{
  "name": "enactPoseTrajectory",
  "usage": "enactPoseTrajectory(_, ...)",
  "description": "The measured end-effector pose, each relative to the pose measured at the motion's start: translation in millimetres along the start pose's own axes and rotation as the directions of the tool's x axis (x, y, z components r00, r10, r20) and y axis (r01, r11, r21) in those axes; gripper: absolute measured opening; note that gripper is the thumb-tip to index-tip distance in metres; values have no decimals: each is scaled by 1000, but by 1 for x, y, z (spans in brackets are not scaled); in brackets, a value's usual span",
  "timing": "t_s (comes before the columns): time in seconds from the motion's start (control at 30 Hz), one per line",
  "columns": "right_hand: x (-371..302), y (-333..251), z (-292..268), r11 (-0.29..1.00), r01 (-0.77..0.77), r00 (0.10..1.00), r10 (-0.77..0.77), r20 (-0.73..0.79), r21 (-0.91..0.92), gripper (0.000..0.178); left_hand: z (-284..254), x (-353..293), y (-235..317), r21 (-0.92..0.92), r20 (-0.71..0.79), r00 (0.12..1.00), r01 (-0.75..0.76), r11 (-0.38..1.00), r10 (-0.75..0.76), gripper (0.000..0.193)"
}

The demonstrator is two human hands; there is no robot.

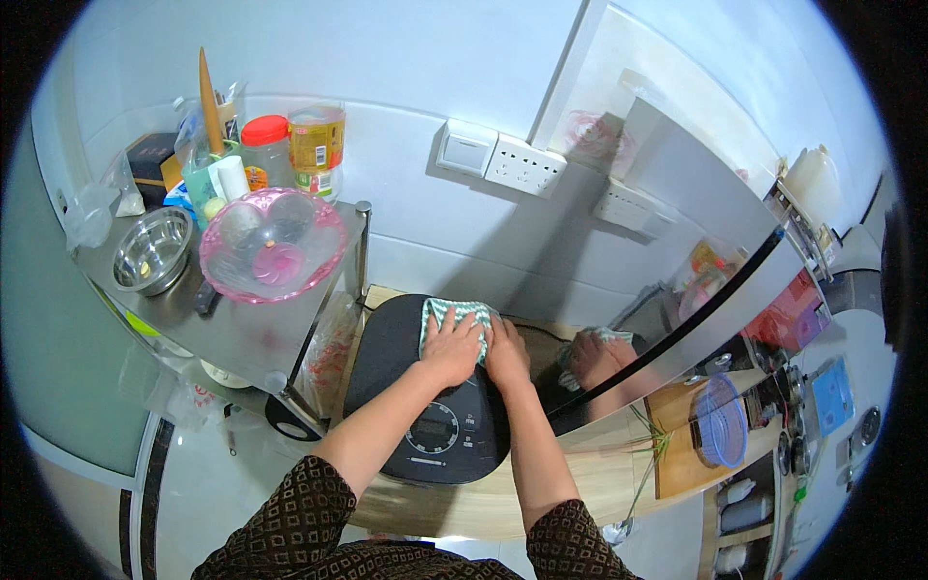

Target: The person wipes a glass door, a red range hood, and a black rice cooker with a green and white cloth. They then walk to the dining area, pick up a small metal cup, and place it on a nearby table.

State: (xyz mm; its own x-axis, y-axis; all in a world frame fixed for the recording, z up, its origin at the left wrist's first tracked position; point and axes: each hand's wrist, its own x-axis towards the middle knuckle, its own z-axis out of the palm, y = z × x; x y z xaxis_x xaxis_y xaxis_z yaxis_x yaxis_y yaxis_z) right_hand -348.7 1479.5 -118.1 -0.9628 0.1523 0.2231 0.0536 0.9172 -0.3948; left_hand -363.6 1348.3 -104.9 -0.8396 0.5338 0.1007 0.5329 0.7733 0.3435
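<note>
A black rice cooker (391, 362) with a round control panel stands on the wooden counter in front of me. Across the far part of its lid lies a green-and-white patterned cloth (440, 313). My left hand (451, 346) rests flat on this cloth, fingers stretched out and slightly apart. Just beside it, my right hand (507, 352) has its fingers closed together at the cloth's right edge; its fingertips are partly hidden. Both forearms reach in from below.
A metal shelf (261, 338) at left bears a pink-rimmed glass bowl (274, 271), a steel bowl (153, 251) and a red-lidded jar (267, 155). A shiny reflective panel (715, 203) rises close at right. Beyond it sits a blue basket (721, 425). Sockets (525, 165) are on the wall.
</note>
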Motion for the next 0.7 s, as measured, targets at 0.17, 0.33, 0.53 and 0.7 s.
enactPoseTrajectory(0.17, -70, -9, -22, 993, -120, 993, 120, -2, 12, 36, 11, -39, 23, 40, -73, 980, -182, 982, 185, 41)
enactPoseTrajectory(0.33, -144, -15, -19, 978, 133, 979, -155, -129, -161, 41, -11, -109, 32, -11, -4, 973, -229, 973, 229, 43)
enactPoseTrajectory(0.53, -164, -51, -27, 932, 335, 942, -328, 70, -137, 42, -20, -181, 20, 62, -79, 996, -23, 998, 28, 40)
enactPoseTrajectory(0.7, -121, -90, 3, 903, 423, 906, -421, 33, -78, 42, -22, -170, -20, 19, -417, 898, 161, 987, -138, 35)
